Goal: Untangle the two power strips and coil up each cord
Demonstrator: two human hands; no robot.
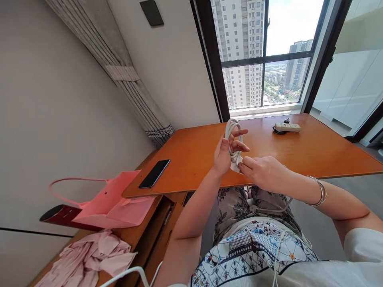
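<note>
Above the orange wooden table (314, 151), my left hand (225, 153) grips a coil of white cable (232, 131), the loops wound round its fingers and sticking up past them. My right hand (263, 172) is closed in a pinch on the cable's lower end, right beside the left hand. More of the white cable (271, 209) trails down across my lap. A silver bangle (320, 191) sits on my right wrist.
A black phone (154, 173) lies near the table's left edge. A white power strip (287, 127) rests at the far side by the window. A pink paper bag (115, 199) and crumpled pink tissue (89, 255) lie on the lower cabinet at left.
</note>
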